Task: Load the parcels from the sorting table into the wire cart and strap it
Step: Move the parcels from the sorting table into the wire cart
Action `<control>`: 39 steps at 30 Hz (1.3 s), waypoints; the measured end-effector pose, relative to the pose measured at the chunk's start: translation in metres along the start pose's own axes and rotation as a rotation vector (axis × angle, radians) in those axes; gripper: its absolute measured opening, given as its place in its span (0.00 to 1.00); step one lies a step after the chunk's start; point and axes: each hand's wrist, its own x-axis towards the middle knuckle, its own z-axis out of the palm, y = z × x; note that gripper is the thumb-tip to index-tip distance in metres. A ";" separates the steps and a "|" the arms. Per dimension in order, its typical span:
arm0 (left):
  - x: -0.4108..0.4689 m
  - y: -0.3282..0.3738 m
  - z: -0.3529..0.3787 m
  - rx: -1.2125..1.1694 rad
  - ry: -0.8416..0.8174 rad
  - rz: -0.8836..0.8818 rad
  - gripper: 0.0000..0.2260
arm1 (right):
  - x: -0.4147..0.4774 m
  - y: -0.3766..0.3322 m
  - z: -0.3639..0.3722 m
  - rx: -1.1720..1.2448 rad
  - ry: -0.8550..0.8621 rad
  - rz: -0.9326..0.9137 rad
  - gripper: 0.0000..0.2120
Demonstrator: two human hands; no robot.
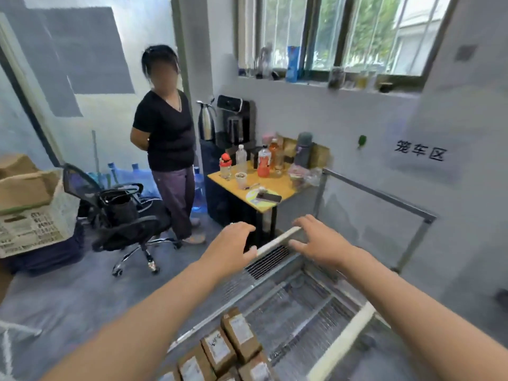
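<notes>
So the wire cart (379, 193) fills the lower right of the view, open top, and it's right under and in front of the person. A batch of brown parcels (239, 335) is already sitting on its floor at the near left corner, packed side by side with labels up. No sorting table in view, so I'd guess the loading is mostly done and this is the strapping bit. Everything turns on the white strap (277, 241). It lies along the cart's far left edge, its long axis slanting from lower left up to upper right, straight between the two hands. The left hand (231, 243) is at the lower end with bent fingers and its thumb right against the strap. Too blurry to say if it's actually pinching it. The right hand (324, 244) is at the upper end, fingers spread and loose, gripping nothing, fingertips just about at the strap. Neither hand is really nearer; each has its own end. A second white strap (343, 343) crosses the near right side, untouched.
</notes>
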 end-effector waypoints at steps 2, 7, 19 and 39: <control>0.000 0.025 0.003 -0.047 -0.003 0.063 0.23 | -0.033 0.015 -0.014 -0.029 0.045 0.096 0.25; 0.009 0.099 0.005 -0.111 -0.006 0.223 0.22 | -0.119 0.042 -0.042 -0.052 0.124 0.253 0.25; -0.065 0.368 0.078 -0.219 -0.107 0.596 0.23 | -0.395 0.124 -0.082 -0.030 0.285 0.587 0.26; -0.265 0.648 0.206 -0.240 -0.358 0.919 0.22 | -0.718 0.219 -0.033 0.153 0.405 1.009 0.25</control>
